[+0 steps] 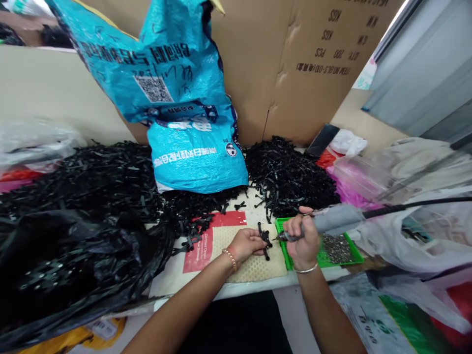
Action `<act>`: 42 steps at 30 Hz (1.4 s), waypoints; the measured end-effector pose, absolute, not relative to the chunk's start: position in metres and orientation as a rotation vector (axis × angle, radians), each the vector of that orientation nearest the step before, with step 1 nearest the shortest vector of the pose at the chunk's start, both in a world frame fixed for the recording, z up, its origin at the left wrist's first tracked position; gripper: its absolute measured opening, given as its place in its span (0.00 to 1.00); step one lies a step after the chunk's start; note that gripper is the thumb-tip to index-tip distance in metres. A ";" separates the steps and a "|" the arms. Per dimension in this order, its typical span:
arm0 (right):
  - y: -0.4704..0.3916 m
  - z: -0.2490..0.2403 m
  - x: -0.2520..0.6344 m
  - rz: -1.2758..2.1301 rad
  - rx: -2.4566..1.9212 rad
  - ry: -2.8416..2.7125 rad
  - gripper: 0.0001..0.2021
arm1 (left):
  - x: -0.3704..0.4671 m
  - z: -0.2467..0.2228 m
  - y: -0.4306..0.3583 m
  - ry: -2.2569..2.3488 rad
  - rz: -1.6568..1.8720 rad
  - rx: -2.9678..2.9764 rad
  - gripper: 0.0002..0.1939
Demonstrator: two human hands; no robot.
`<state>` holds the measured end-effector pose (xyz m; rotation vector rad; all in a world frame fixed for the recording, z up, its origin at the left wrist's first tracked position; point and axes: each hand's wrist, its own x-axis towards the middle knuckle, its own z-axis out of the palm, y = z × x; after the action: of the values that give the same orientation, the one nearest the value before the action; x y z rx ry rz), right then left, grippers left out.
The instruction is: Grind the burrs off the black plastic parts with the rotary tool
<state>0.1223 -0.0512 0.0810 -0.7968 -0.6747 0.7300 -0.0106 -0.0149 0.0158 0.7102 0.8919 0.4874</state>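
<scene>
Mid-batch, by judgement: one part in work, many loose.
Left hand [243,246], fingers nearly closed, pinches small black plastic parts [265,237] over the near bench [165,282]; right hand [306,238] wraps a grey corded tool [332,220], tip beside them, contact unclear. Black heaps [291,172] at far left and right, perhaps unworked; silver-dotted pieces [51,275] near left, possibly done. Green plastic tray [356,252] holds metal bits. Inverted carton [250,64] print: "QTY: 200 PCS", "KGS". Red panel [192,258]: "Certified Origin".
</scene>
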 end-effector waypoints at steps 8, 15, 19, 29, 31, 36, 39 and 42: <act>-0.040 0.069 0.106 0.747 -0.873 -0.763 0.13 | -0.012 0.014 -0.013 0.860 0.482 0.719 0.16; -0.041 0.068 0.102 0.723 -0.869 -0.754 0.14 | -0.012 0.014 -0.013 0.856 0.481 0.720 0.16; -0.040 0.067 0.104 0.712 -0.858 -0.765 0.14 | -0.011 0.011 -0.014 0.838 0.498 0.711 0.15; -0.040 0.060 0.105 0.700 -0.872 -0.803 0.13 | -0.011 0.016 -0.013 0.851 0.490 0.709 0.15; -0.041 0.059 0.105 0.709 -0.866 -0.801 0.13 | -0.011 0.016 -0.013 0.862 0.482 0.716 0.14; -0.042 0.057 0.104 0.724 -0.823 -0.797 0.12 | -0.010 0.015 -0.014 0.869 0.484 0.724 0.12; -0.042 0.056 0.103 0.738 -0.798 -0.811 0.10 | -0.011 0.016 -0.014 0.870 0.481 0.725 0.11; -0.043 0.055 0.103 0.749 -0.784 -0.841 0.09 | -0.011 0.019 -0.013 0.886 0.469 0.718 0.11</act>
<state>0.1027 -0.0425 0.0547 -0.7838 -0.8406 0.7495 -0.0112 -0.0128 0.0186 0.7177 0.8864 0.4691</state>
